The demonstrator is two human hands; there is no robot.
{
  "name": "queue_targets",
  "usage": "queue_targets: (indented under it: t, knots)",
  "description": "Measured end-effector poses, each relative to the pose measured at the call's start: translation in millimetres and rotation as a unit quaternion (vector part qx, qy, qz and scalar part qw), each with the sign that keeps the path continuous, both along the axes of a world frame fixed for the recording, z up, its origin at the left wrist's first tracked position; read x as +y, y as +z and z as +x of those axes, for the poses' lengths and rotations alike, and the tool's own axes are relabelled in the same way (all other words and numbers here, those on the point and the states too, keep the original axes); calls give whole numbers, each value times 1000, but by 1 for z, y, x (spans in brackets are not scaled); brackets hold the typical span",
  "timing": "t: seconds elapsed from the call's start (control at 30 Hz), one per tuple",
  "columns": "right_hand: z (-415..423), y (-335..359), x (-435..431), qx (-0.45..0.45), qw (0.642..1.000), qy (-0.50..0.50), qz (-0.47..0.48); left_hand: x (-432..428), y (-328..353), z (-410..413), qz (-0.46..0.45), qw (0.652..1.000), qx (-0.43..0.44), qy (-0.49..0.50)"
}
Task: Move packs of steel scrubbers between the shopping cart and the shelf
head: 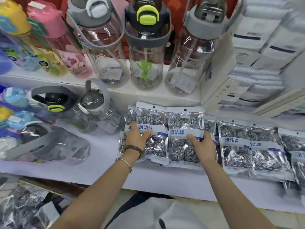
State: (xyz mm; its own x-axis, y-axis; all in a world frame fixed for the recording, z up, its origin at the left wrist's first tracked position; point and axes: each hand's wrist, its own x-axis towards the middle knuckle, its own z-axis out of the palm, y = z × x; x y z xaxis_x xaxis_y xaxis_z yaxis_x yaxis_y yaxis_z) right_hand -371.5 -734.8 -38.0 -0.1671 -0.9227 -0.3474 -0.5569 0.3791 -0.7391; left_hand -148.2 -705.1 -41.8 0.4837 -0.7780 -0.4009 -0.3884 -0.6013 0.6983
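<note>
Left pack (153,123) and right pack (184,123) of silver steel scrubbers, clear bags, blue-lettered white bands, laid side by side on white shelf (102,146), further packs (236,146) overlapped rightward.

A pink bottle (66,47) and a yellow bottle (44,58) stand at the upper left. Beside them stand a clear bottle with grey lid and strap (102,52), a black-lidded bottle with lime-green latch (146,52) and another grey-lidded clear bottle (189,60). White boxes (257,52) are stacked on the right. Lower left, more bottles (49,142) lie on their sides.
</note>
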Motion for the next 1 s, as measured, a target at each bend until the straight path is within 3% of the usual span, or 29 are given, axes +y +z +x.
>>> queue_targets:
  t: [0.1,0.17,0.23,0.37,0.47,1.0]
  knots:
    - [-3,-5,-1,-4,1000,-15,-12,6,-6,0,-39,988,-125,-77]
    - [-4,-7,-1,-2,1000,-27,-14,10,-9,-3,-15,952,-244,-185]
    - [-3,-9,-1,66,996,-5,-59,13,-13,-10,15,911,-296,-288]
    - [5,-9,7,257,924,203,-197,14,-18,-19,39,888,-313,-333]
    - [12,-23,19,323,888,283,-166,14,-20,-23,31,879,-323,-349]
    - [14,-36,17,399,856,309,-108,14,-27,-30,15,860,-347,-373]
